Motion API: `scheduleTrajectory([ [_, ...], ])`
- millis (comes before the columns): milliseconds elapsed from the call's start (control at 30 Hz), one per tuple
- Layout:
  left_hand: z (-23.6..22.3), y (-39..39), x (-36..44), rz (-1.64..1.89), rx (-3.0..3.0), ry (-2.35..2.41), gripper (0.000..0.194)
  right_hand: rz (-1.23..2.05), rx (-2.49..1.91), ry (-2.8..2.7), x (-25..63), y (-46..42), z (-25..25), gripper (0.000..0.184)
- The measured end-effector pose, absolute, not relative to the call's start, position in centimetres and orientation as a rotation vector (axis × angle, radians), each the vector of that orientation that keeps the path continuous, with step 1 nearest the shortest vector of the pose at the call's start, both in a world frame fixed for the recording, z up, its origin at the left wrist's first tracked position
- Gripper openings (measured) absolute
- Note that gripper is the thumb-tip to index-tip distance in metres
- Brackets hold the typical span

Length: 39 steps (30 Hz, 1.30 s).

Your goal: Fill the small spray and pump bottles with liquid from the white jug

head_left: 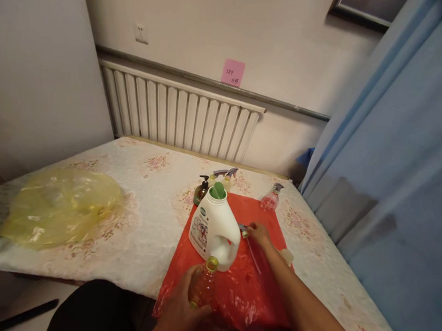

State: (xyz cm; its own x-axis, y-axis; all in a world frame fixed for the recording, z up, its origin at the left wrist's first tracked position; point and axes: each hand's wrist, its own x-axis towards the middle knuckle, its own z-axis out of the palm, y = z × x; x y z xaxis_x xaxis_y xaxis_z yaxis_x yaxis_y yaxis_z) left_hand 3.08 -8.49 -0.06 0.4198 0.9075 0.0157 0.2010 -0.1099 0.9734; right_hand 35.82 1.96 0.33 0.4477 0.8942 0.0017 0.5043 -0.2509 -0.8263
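In my left hand (178, 306) is a clear plastic bottle (203, 288) with an open yellowish neck, my fingers wrapped round its body. My right hand (260, 234) pinches a trigger spray head (243, 229), whose thin tube hangs down over the red plastic bag (250, 301). Between and beyond my hands stands a large white detergent jug (210, 227), uncapped, with a green funnel-like piece (218, 190) in its mouth. By my right forearm lies a pale round piece (288, 256), partly hidden.
Behind the jug stand a dark pump bottle (200, 191) and spray bottles (228, 180). A pink spray bottle (270, 200) is at the right. The yellow plastic bag (61, 208) lies left on the floral bed cover (143, 197). A radiator (178, 112) and blue curtain (393, 172) border the bed.
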Motion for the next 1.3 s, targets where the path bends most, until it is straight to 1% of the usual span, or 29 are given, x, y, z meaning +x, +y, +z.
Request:
scheduleTrajectory([
  [67, 0.0, -8.5, 3.1, 0.822, 1.587, 1.004, 0.079, 0.628, -1.782, -1.17, 35.2, 1.0, 1.3, 0.028],
  [200, 0.5, -8.4, 2.9, 0.828, 1.561, 1.004, 0.077, 0.709, -1.517, -1.212, 32.4, -1.6, 3.1, 0.046],
  [233, 0.6, -8.4, 2.8, 0.827, 1.559, 1.014, 0.076, 0.732, -1.47, -1.228, 31.4, -2.2, 3.4, 0.045],
  [400, 0.5, -8.3, 2.0, 0.872, 1.57, 1.027, 0.076, 0.822, -1.386, -1.296, 27.1, -4.0, 3.5, 0.028],
  [533, -0.1, -8.3, 1.2, 0.922, 1.523, 1.01, 0.078, 0.757, -1.454, -1.204, 25.1, -3.6, 2.7, 0.023],
  [733, -1.2, -8.8, -0.3, 0.984, 1.469, 1.039, 0.081, 0.666, -1.52, -1.114, 24.1, -2.7, 2.0, 0.028],
  [867, -1.5, -9.1, -1.0, 1.009, 1.447, 1.051, 0.08, 0.648, -1.532, -1.103, 23.9, -2.1, 2.0, 0.03],
  [1133, -2.3, -9.4, -2.2, 1.0, 1.421, 1.075, 0.079, 0.644, -1.542, -1.123, 22.6, -0.9, 3.3, 0.03],
  [1300, -1.7, -9.6, -2.9, 1.006, 1.397, 1.11, 0.075, 0.632, -1.549, -1.138, 21.6, -0.3, 4.0, 0.03],
])
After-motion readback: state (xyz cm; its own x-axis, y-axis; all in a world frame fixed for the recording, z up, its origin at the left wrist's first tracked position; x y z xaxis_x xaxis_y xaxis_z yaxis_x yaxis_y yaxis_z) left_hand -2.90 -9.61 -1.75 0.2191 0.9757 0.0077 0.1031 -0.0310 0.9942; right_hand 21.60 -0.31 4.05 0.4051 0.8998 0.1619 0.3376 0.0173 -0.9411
